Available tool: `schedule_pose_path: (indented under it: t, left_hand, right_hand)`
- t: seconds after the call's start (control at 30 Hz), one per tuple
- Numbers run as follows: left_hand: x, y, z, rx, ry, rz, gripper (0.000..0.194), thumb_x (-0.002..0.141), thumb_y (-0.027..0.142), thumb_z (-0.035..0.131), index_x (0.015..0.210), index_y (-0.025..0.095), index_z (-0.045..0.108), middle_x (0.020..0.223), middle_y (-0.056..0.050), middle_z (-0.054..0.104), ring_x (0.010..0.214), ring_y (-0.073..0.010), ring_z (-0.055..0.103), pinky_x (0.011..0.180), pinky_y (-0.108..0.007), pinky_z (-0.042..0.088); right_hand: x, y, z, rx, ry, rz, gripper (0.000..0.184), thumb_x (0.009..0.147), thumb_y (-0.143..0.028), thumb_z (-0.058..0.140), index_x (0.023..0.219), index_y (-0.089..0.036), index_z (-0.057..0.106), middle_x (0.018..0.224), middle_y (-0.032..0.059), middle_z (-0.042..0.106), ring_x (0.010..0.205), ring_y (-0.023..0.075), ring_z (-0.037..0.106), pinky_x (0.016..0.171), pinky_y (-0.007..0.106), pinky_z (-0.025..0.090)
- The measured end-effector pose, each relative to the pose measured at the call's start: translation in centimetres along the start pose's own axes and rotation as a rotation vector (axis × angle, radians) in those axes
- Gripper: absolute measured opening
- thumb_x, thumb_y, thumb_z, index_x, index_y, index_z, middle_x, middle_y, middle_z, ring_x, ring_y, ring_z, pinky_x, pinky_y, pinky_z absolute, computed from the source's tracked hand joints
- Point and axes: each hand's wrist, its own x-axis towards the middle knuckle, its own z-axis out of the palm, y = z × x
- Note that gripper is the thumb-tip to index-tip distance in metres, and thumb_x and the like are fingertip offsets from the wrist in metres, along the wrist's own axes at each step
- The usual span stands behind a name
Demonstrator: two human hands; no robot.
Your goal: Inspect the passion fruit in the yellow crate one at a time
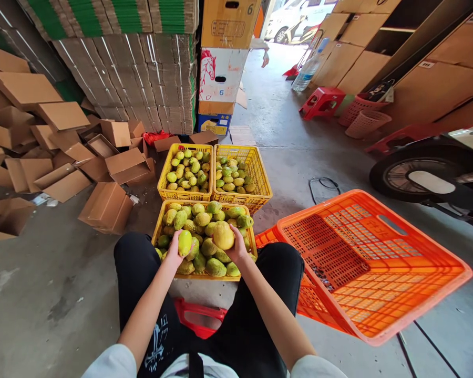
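Note:
In my left hand [175, 250] is a small green-yellow oval fruit [185, 242], smooth and bright. My right hand [238, 245] grips a larger, rounder pale-yellow fruit [223, 235]. Both hands are over the near yellow crate [205, 279], which stands between my knees and is full of green-yellow fruit [216, 267]. Behind it stand two more yellow crates: the left one [164, 194] is filled with smaller fruit, and the right one [262, 178] holds fruit mostly in its front and left part. The fingertips are partly hidden behind the fruits.
A large orange crate [413, 315] leans at my right, near a motorbike wheel [410, 173]. Open cardboard boxes [63, 178] are heaped on the left, before stacked flattened cartons [142, 79]. Further back are a red stool [322, 101], baskets [367, 123] and a water bottle [305, 73].

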Motion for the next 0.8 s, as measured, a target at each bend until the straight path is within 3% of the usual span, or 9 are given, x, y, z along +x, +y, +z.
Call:
schedule_pose_path:
  t: [0.1, 0.23, 0.4, 0.5, 0.63, 0.7, 0.8]
  left_hand:
    - [-0.6, 0.1, 0.4, 0.013, 0.096, 0.009, 0.013, 0.127, 0.032, 0.072, 0.123, 0.022, 0.079, 0.085, -0.003, 0.077, 0.060, -0.0178, 0.072, 0.054, -0.023, 0.064]
    - [-1.6, 0.3, 0.9, 0.001, 0.066, -0.070, 0.027, 0.130, 0.037, 0.064, 0.135, 0.017, 0.081, 0.086, -0.006, 0.080, 0.059, -0.0209, 0.076, 0.051, -0.025, 0.063]
    - [-2.2, 0.4, 1.2, -0.023, 0.049, -0.108, 0.036, 0.129, 0.035, 0.058, 0.148, 0.014, 0.081, 0.092, -0.012, 0.086, 0.062, -0.0253, 0.083, 0.050, -0.030, 0.065]
    - [-2.2, 0.5, 1.1, -0.014, 0.043, -0.107, 0.036, 0.125, 0.034, 0.060, 0.146, 0.015, 0.082, 0.090, -0.011, 0.085, 0.065, -0.0273, 0.085, 0.048, -0.030, 0.064]
    - [-2.1, 0.4, 1.0, 0.014, 0.034, -0.088, 0.032, 0.127, 0.040, 0.065, 0.137, 0.016, 0.083, 0.085, -0.009, 0.083, 0.057, -0.0233, 0.077, 0.046, -0.027, 0.062]
    - [-2.0, 0.4, 0.9, 0.053, 0.023, -0.080, 0.030, 0.126, 0.044, 0.073, 0.132, 0.016, 0.083, 0.083, -0.007, 0.082, 0.054, -0.0209, 0.074, 0.046, -0.026, 0.061]
    - [-2.0, 0.2, 0.9, 0.105, 0.014, -0.077, 0.018, 0.124, 0.036, 0.082, 0.127, 0.018, 0.081, 0.081, -0.004, 0.081, 0.053, -0.0184, 0.074, 0.047, -0.023, 0.062]
  right_hand:
    - [-0.3, -0.1, 0.4, -0.005, 0.021, 0.029, 0.035, 0.093, -0.052, 0.090, 0.120, -0.033, 0.080, 0.096, 0.0082, 0.093, 0.121, 0.0470, 0.099, 0.105, 0.067, 0.084]
    - [-0.8, -0.2, 0.9, 0.077, 0.030, 0.096, 0.035, 0.097, -0.050, 0.087, 0.128, -0.033, 0.082, 0.103, 0.0081, 0.096, 0.124, 0.0452, 0.099, 0.107, 0.066, 0.084]
    - [-1.0, -0.5, 0.9, 0.078, 0.003, 0.117, 0.041, 0.092, -0.051, 0.095, 0.127, -0.033, 0.083, 0.106, 0.0098, 0.097, 0.117, 0.0444, 0.099, 0.099, 0.064, 0.084]
    - [-1.0, -0.6, 0.8, 0.040, -0.017, 0.112, 0.042, 0.090, -0.052, 0.100, 0.123, -0.033, 0.083, 0.105, 0.0119, 0.096, 0.113, 0.0451, 0.098, 0.097, 0.064, 0.084]
    - [-1.1, -0.7, 0.9, 0.100, 0.006, 0.143, 0.035, 0.102, -0.056, 0.092, 0.123, -0.029, 0.084, 0.102, 0.0128, 0.094, 0.111, 0.0407, 0.097, 0.093, 0.053, 0.084]
    - [-1.1, -0.7, 1.0, 0.125, 0.007, 0.138, 0.034, 0.108, -0.059, 0.089, 0.123, -0.029, 0.083, 0.101, 0.0108, 0.093, 0.105, 0.0379, 0.096, 0.091, 0.051, 0.084]
    - [-1.1, -0.7, 1.0, 0.108, 0.007, 0.120, 0.030, 0.109, -0.054, 0.093, 0.121, -0.030, 0.080, 0.096, 0.0050, 0.091, 0.090, 0.0327, 0.093, 0.088, 0.049, 0.084]
